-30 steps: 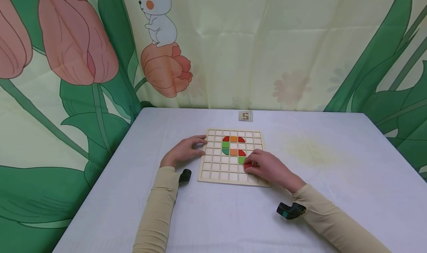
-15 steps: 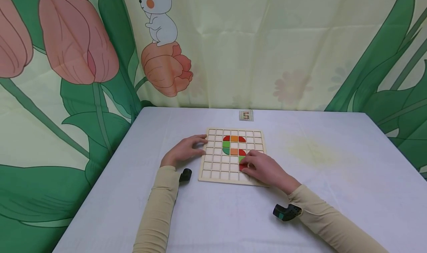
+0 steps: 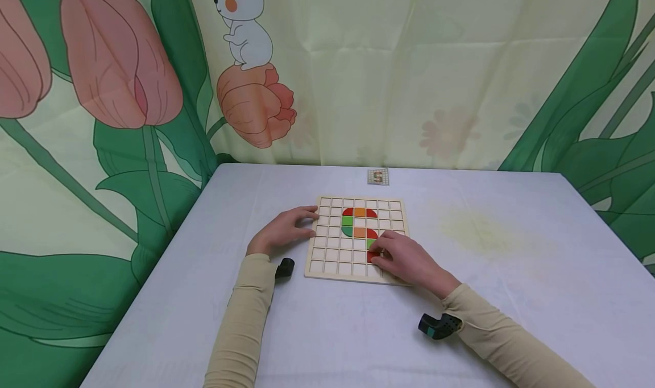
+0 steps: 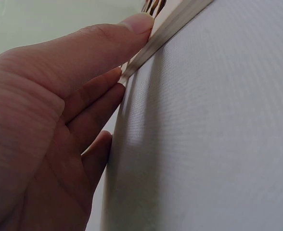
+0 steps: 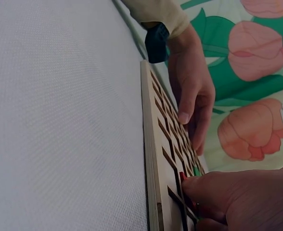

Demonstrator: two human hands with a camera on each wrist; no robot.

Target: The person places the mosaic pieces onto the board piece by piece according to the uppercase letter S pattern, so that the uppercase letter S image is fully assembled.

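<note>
A wooden grid board (image 3: 332, 255) lies flat on the table, with several red, orange and green tiles set in its cells in a curved pattern. My left hand (image 3: 280, 231) rests at the board's left edge, its thumb and fingers extended and touching the wooden side, as the left wrist view shows. Over the right part of the board, my right hand (image 3: 409, 257) pinches a red tile (image 3: 372, 257) at a cell just below a green tile (image 3: 370, 244). In the right wrist view the thumb is against the red tile (image 5: 183, 176); the other fingertips are mostly hidden.
A small card (image 3: 378, 177) with a printed grid pattern lies behind the board, near the table's far edge. The white tablecloth (image 3: 338, 331) spreads around the board. Behind the table hangs a curtain (image 3: 358, 92) printed with tulips and a rabbit.
My right hand has moved slightly left with the red tile, bringing it into the cell below the green tile, then stayed there. My left hand has kept its place at the board's edge.
</note>
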